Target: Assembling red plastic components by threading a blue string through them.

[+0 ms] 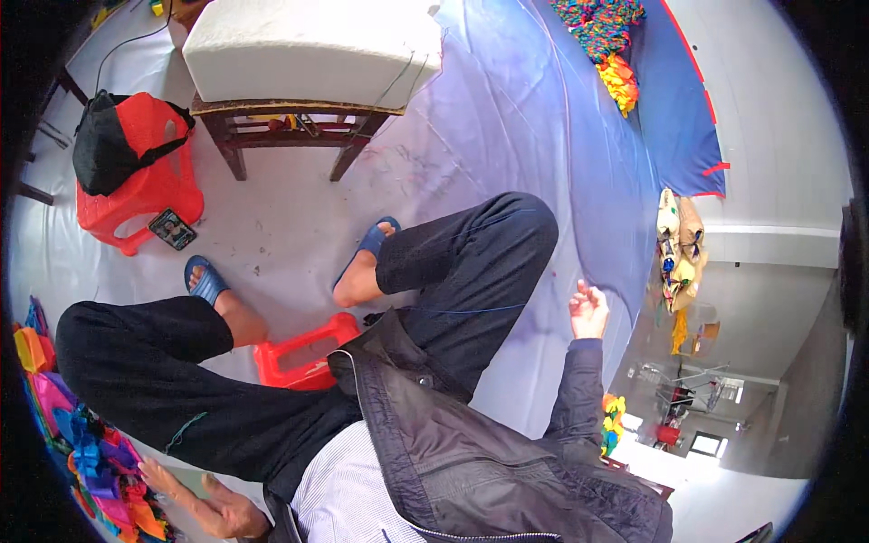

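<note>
At far left you have a pile of bright pieces [81, 441]; a red stool [134, 215] bears a black bag [101, 154]; your left hand [206, 509] hovers just beside the pile, thumb parted from fingers, though whether they grip the grey-green patch [193, 481] between, I cannot tell; your right hand [588, 312] is raised, fingers half-curled, slightly apart.

The right hand [589, 312] has room above the sheet [588, 208]; the right knee [520, 222] blocks its way leftward. The colourful pile [89, 445] crowds the left hand [222, 513].
</note>
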